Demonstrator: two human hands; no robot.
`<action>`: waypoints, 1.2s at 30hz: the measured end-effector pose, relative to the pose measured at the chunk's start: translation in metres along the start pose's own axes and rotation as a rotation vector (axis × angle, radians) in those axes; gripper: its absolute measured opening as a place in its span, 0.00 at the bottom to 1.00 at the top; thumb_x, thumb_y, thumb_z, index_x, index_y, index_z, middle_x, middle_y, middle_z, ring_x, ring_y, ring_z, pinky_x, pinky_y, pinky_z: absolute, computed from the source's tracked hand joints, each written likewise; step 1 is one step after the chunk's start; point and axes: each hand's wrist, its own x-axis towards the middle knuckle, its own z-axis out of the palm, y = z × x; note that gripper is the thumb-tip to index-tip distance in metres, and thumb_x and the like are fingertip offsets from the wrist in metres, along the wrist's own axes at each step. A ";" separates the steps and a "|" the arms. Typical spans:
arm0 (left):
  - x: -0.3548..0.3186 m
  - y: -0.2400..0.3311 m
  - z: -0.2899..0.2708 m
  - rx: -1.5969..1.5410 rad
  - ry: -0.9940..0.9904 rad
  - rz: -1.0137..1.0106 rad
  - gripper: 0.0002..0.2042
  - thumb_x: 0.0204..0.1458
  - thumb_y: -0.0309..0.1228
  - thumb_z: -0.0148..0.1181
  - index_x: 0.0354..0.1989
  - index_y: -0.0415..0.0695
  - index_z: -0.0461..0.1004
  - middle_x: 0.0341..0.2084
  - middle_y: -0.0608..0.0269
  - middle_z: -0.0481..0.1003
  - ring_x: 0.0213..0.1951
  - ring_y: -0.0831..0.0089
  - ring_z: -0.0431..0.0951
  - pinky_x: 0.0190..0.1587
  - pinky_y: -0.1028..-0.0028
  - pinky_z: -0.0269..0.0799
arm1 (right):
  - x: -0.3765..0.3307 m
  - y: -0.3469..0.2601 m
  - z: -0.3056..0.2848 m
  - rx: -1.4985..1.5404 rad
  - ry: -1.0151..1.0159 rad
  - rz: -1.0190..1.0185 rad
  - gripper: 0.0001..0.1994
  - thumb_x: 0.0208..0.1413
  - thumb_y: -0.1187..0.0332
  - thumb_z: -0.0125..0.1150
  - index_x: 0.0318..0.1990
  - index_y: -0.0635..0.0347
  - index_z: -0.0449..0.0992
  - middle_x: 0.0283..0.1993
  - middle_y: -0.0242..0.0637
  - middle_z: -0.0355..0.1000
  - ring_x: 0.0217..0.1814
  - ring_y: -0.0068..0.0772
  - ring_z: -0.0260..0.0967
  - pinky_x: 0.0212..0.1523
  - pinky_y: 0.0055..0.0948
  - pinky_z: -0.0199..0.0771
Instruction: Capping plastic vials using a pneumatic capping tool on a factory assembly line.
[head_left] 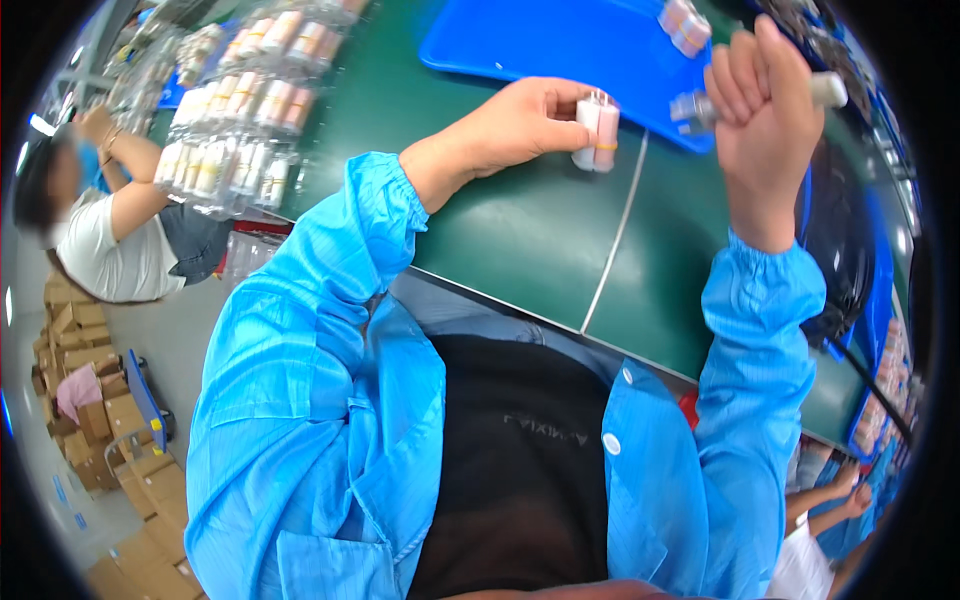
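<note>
My left hand (525, 125) is closed with fingers and thumb around a bundle of small cylinders (597, 135), one white and one pink, with a yellowish band round them. The bundle stands upright at or just above the green table (520, 240); contact is unclear. To the right, my right hand (765, 125) is raised, its fingers curled round a pale rod-like thing (828, 90). One rounded end shows right of the hand; a blurred, partly clear end shows on the left. Its exact kind cannot be made out.
A blue tray (490, 45) lies ahead, with another pink-and-white bundle (685, 28) at its right. Clear packs of similar cylinders (240, 100) are stacked at the left. A black bag-like thing (840, 240) is at the right. Another person (120, 230) works at the far left, near cardboard boxes (90, 350).
</note>
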 end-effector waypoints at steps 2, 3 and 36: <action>-0.002 0.006 -0.016 -0.380 -0.081 -0.056 0.21 0.58 0.26 0.58 0.60 0.34 0.68 0.45 0.56 0.77 0.47 0.67 0.79 0.53 0.69 0.74 | -0.009 0.011 0.006 -0.025 0.045 0.048 0.19 0.68 0.67 0.51 0.22 0.54 0.58 0.19 0.23 0.49 0.18 0.14 0.45 0.19 0.21 0.42; -0.004 0.017 -0.026 -0.367 -0.047 -0.084 0.21 0.58 0.26 0.56 0.60 0.33 0.68 0.45 0.56 0.77 0.46 0.66 0.79 0.52 0.69 0.75 | -0.014 0.018 0.008 -0.071 0.069 0.070 0.18 0.68 0.67 0.51 0.22 0.54 0.58 0.19 0.23 0.49 0.18 0.14 0.45 0.19 0.21 0.42; 0.176 0.062 -0.110 1.026 0.244 0.399 0.16 0.52 0.39 0.59 0.42 0.39 0.79 0.39 0.47 0.80 0.44 0.51 0.79 0.49 0.57 0.74 | -0.001 -0.078 -0.029 -0.044 0.089 -0.325 0.17 0.66 0.65 0.51 0.22 0.55 0.59 0.18 0.29 0.53 0.17 0.20 0.45 0.19 0.24 0.45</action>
